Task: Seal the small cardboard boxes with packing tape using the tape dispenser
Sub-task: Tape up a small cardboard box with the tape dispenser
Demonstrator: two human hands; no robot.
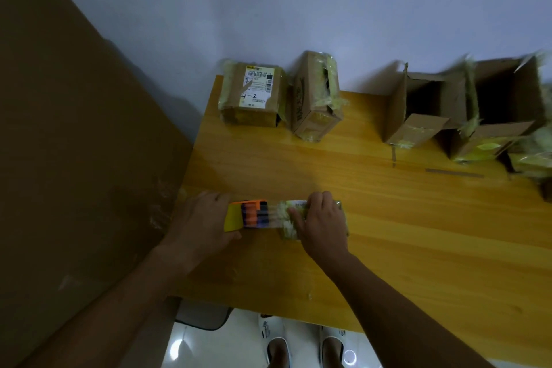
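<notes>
An orange and yellow tape dispenser (pixel 246 215) lies near the table's front left, gripped by my left hand (pixel 206 222). A strip of clear tape runs from it rightward to a small cardboard box (pixel 288 219) wrapped in yellowish tape. My right hand (pixel 321 222) rests on top of that box, fingers curled over it, covering most of it. The picture is blurred by motion.
The wooden table (pixel 388 218) carries two taped boxes (pixel 252 95) (pixel 316 98) at the back left and open boxes (pixel 424 104) (pixel 504 107) at the back right. A large brown board (pixel 74 158) stands at the left. My feet in white slippers (pixel 274 340) show below the front edge.
</notes>
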